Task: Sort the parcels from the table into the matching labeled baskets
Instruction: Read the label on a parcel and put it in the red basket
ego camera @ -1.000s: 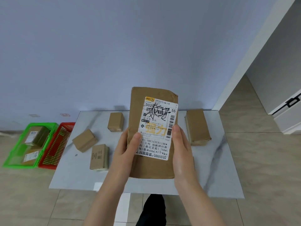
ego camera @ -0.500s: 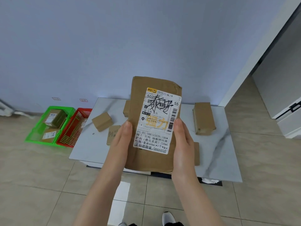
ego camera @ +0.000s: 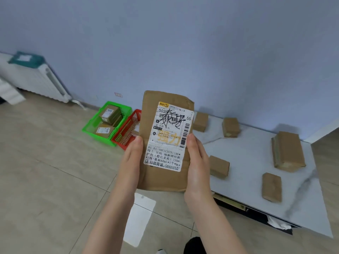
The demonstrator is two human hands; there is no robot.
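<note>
While the left hand (ego camera: 131, 158) and right hand (ego camera: 197, 162) clasp a labelled parcel (ego camera: 163, 181) upright over the floor (ego camera: 45, 171) beside the table (ego camera: 247, 153), the green basket (ego camera: 91, 128) already holds at least two parcels (ego camera: 110, 114) and five more lie unsorted on the table.

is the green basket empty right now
No, the green basket holds a far parcel and a near parcel, each with a white label.
</note>
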